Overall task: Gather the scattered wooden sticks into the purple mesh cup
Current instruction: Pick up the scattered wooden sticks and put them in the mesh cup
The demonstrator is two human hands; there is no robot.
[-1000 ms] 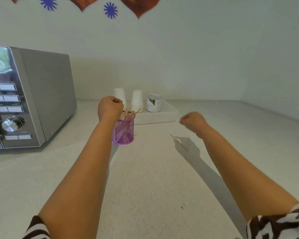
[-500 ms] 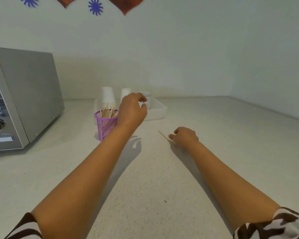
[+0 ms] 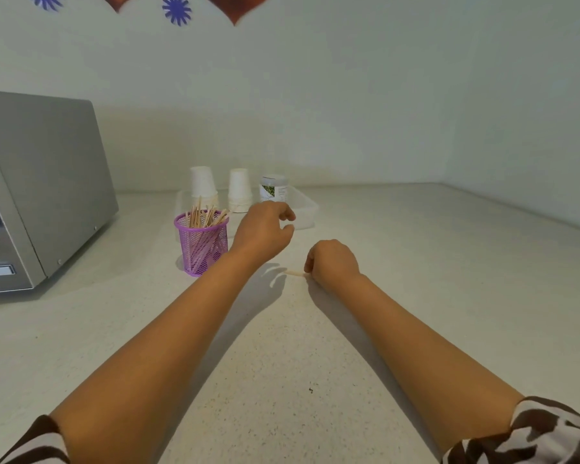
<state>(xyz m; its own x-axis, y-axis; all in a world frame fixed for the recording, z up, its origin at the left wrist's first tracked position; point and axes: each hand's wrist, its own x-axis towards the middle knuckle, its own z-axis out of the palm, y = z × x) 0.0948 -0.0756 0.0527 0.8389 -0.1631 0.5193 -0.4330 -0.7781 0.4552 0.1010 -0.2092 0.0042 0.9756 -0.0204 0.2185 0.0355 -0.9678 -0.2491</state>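
Standing left of centre, the cup (image 3: pixel 201 242) is filled with sticks (image 3: pixel 204 216). One stick (image 3: pixel 294 273) is pinched by the right hand (image 3: pixel 333 262) at centre; the left hand (image 3: pixel 264 231) is loosely curled, holding nothing.

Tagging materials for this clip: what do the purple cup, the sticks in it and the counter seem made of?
Purple cup: likely painted wire mesh, see-through grid. Sticks: pale, matte, thin, probably wood. Counter: off-white, finely speckled, smooth; stone or laminate, cannot tell.
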